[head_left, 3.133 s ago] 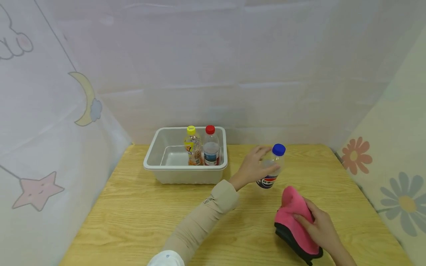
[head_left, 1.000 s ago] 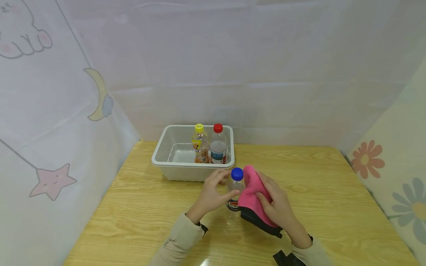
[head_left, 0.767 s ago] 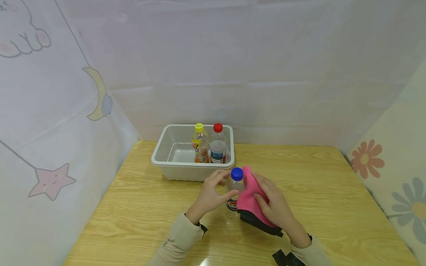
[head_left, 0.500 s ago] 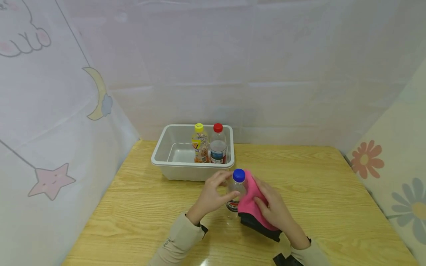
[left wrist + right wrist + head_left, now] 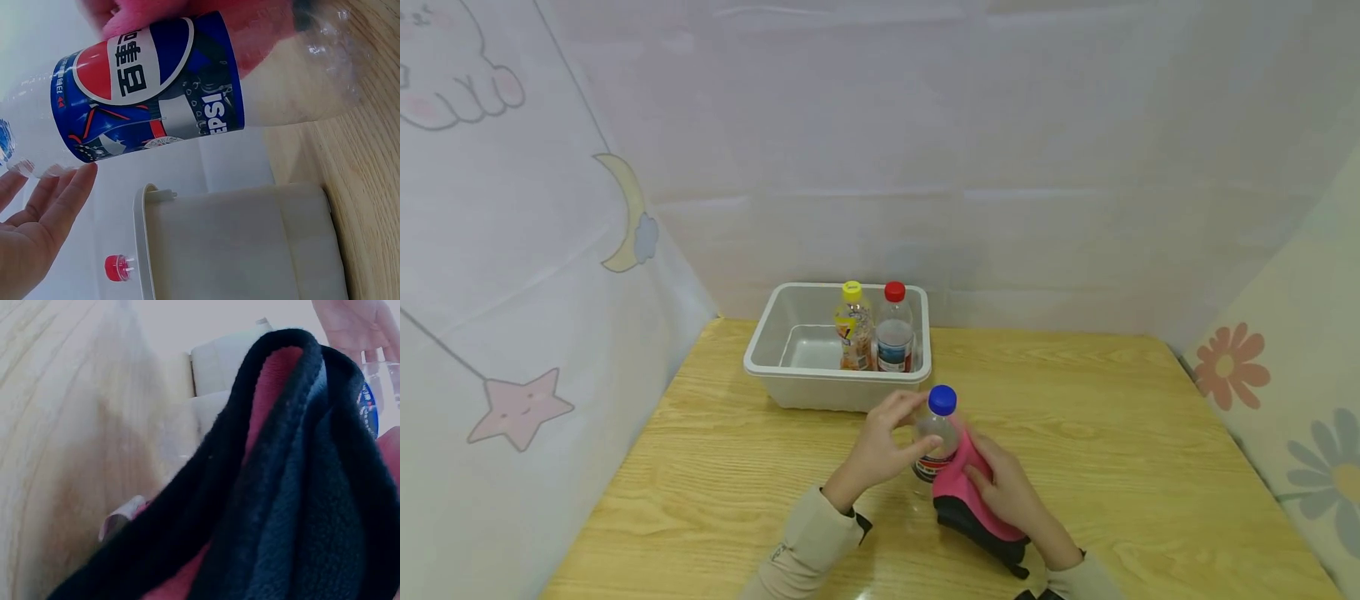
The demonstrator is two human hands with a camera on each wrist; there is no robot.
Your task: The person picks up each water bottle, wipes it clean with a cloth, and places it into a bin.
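Observation:
A clear Pepsi bottle with a blue cap stands near the middle of the table in the head view. My left hand holds its upper part between thumb and fingers. In the left wrist view, fingertips touch the bottle just above its blue Pepsi label. My right hand grips a bunched pink and black cloth against the bottle's right side. Part of the label is hidden behind the cloth in the head view. Dark folds of the cloth fill much of the right wrist view.
Behind the hands sits a light grey plastic basin. Inside it stand a yellow-capped bottle and a red-capped bottle, both towards its right side. A pale curtain hangs along the back of the wooden table.
From farther right, my left hand has brought the Pepsi bottle left and nearer. The cloth has come against it from the right, then shifted slightly down its side.

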